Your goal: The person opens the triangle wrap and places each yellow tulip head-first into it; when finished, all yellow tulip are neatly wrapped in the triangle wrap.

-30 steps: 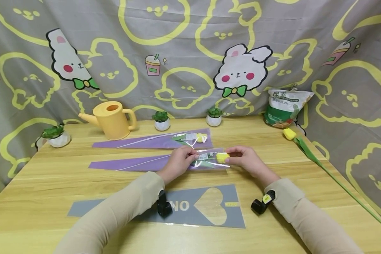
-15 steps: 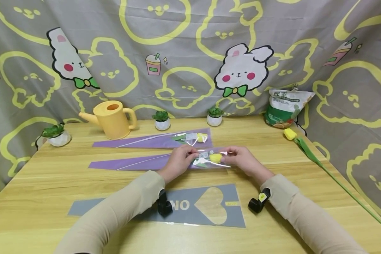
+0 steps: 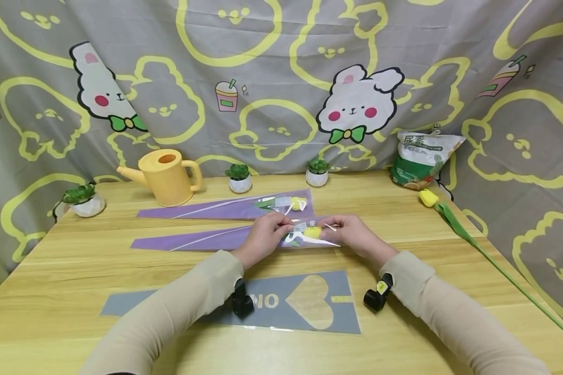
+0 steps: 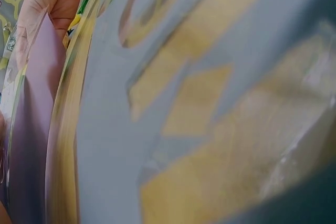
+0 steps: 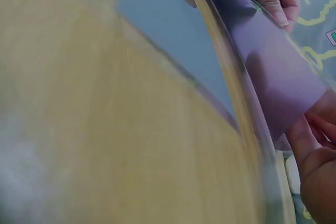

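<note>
A purple-backed clear flower sleeve (image 3: 202, 239) lies crosswise on the table, its wide end to the right. Inside that end shows a yellow tulip (image 3: 312, 233), its head under shiny film beside a small pale label. My left hand (image 3: 261, 238) pinches the sleeve near its upper part, thumb over the film. At the wide mouth, my right hand (image 3: 357, 235) has its thumb and fingers at the tulip's head, pinching it within the film. In the right wrist view the sleeve's purple back (image 5: 283, 77) is lifted and spans both hands; the tulip is hidden there.
Behind lies another purple sleeve (image 3: 206, 209) with a yellow tulip in it. A flat grey sleeve (image 3: 347, 302) with a heart window lies in front. A loose tulip (image 3: 469, 237) is at right. Watering can (image 3: 166, 179), several potted succulents (image 3: 238, 179) and a bag (image 3: 422, 159) line the back.
My right hand has moved left, and the tulip's head has slid left with it, deeper into the sleeve. My left hand has stayed nearly in place.
</note>
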Tool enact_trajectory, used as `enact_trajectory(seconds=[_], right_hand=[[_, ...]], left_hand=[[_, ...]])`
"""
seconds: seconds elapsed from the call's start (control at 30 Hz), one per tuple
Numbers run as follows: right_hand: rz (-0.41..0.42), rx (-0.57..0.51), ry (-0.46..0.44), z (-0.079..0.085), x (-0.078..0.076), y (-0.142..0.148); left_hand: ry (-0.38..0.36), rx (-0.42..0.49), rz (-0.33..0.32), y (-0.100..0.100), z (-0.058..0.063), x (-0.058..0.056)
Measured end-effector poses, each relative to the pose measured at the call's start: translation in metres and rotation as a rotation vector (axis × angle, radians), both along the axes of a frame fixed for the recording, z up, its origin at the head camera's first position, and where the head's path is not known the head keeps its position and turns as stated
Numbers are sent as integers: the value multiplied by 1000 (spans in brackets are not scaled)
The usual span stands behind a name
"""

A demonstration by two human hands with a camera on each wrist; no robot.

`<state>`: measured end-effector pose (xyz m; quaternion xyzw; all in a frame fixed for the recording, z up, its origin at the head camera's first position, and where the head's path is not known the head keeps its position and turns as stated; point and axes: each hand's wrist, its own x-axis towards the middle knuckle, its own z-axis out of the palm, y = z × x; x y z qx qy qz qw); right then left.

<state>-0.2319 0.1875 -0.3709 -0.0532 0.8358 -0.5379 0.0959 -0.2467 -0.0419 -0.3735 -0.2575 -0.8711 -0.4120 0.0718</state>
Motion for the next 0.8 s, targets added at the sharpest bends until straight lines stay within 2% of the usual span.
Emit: enact_trajectory(seconds=[0.33,0.5,0.8], right_hand=[[10,-46,19,-3,-1,1],[-29,-93,14,-4,-2,10],[-112,-145,2,6,4,40]], left_hand=[[14,-33,1,-4,-1,-3],[5,-57,-2,-7,0,-6],[-33,-86,-3,-11,2,-10]])
